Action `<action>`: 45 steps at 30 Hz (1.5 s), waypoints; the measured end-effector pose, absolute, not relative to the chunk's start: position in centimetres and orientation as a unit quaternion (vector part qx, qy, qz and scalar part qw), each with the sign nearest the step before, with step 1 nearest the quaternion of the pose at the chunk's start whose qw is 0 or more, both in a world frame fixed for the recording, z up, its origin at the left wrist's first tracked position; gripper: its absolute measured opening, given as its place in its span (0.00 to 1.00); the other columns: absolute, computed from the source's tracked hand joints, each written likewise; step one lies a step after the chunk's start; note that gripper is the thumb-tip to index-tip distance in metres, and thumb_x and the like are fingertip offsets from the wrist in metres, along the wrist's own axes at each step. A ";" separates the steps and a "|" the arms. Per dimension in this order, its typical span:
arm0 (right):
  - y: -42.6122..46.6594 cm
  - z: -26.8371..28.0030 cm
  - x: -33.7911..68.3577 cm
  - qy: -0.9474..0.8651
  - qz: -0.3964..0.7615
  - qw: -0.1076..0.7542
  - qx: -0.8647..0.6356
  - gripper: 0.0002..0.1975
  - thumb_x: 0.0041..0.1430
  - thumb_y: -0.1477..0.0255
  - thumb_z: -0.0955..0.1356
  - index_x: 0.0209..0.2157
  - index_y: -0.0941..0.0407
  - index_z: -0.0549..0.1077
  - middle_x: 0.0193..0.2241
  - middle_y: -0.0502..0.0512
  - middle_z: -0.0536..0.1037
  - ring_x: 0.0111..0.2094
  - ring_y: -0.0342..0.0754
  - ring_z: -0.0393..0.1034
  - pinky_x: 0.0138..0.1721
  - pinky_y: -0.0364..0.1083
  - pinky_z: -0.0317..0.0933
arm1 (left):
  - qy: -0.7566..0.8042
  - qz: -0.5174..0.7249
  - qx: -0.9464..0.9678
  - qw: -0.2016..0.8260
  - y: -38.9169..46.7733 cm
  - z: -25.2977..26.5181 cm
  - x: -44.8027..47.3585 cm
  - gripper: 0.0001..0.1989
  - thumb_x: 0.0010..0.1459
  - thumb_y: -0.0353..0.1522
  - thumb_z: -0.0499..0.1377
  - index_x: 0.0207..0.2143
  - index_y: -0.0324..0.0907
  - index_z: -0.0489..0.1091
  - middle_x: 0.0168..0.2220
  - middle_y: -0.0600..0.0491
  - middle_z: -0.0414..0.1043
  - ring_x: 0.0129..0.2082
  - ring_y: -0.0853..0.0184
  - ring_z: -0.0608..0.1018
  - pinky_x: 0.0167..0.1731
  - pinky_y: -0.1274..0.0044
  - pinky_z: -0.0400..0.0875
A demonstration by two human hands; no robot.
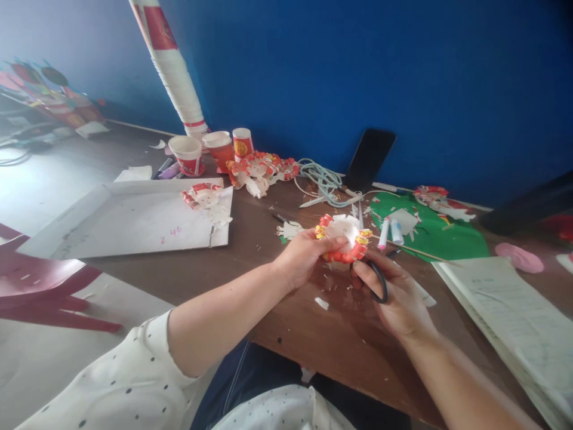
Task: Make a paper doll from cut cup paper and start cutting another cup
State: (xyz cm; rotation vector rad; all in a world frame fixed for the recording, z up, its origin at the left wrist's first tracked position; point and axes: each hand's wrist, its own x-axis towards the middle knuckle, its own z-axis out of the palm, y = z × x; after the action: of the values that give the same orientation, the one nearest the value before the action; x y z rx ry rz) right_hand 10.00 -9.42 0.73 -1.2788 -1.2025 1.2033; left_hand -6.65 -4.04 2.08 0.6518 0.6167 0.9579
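Observation:
Pinched in my left hand [304,257] is a cut paper cup [342,230], its white inside facing up and its red and yellow wall curled into strips around the rim. My right hand [396,289] grips a pair of scissors [379,280] by the black handles, close against the cup's right edge. The scissor blades are mostly hidden behind the cup and my fingers. Small white paper scraps [321,303] lie on the brown table [313,340] below both hands.
Paper cups [187,156], a tall cup stack [179,83] and a pile of cut cups [262,170] stand at the back. A phone [370,158] leans on the blue wall beside a coiled cable [324,179]. Green paper [461,239], markers [396,232] and a notebook [514,316] lie right; a white board [134,221] left.

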 end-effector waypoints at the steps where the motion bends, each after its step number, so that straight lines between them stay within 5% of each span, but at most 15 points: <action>1: -9.4 0.7 10.1 -0.495 0.495 0.484 -0.525 0.14 0.53 0.63 0.73 0.42 0.49 0.78 0.25 0.46 0.73 0.26 0.41 0.63 0.27 0.41 0.56 | 0.284 0.443 0.304 0.794 -4.1 2.1 -6.7 0.14 0.44 0.33 0.70 0.32 0.34 0.75 0.30 0.48 0.78 0.29 0.69 0.78 0.39 0.74 0.70; 45: -9.9 2.2 9.5 -0.507 0.412 0.468 -0.595 0.16 0.47 0.59 0.74 0.39 0.49 0.81 0.21 0.48 0.73 0.22 0.43 0.62 0.22 0.42 0.58 | 0.291 0.419 0.253 0.822 -4.4 2.4 -6.3 0.12 0.43 0.30 0.70 0.29 0.33 0.74 0.29 0.49 0.77 0.29 0.70 0.77 0.36 0.76 0.71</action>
State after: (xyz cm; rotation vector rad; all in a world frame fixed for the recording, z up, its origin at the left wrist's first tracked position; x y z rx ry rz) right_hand 9.52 -9.89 2.20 -1.4592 -1.2431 1.0096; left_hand -6.33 -4.43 2.37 0.5391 0.6190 0.8914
